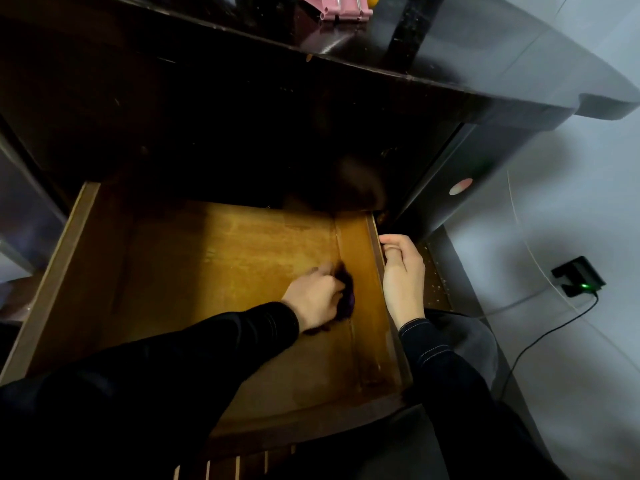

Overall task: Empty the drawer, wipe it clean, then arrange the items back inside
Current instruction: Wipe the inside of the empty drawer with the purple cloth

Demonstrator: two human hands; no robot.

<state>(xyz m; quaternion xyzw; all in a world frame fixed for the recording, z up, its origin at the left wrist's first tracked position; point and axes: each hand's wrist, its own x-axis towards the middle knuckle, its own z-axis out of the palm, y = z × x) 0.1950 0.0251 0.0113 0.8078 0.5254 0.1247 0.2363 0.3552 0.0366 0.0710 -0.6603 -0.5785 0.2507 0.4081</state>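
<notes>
The wooden drawer (221,258) is pulled out below me, and the lit part of its floor holds no items. My left hand (313,301) is inside it near the right wall, gripping a dark purple cloth (346,289) against the drawer floor. The cloth is blurred and partly hidden under my fingers. My right hand (403,275) holds the top edge of the drawer's right wall (377,237), fingers curled over it. The back of the drawer is in deep shadow, and I cannot make out what is there.
A dark desk top (346,57) overhangs the drawer, with a pink object (339,6) on it. On the pale floor at the right lies a black device with a green light (578,277) and its cable. A slatted wooden piece (239,465) shows below the drawer front.
</notes>
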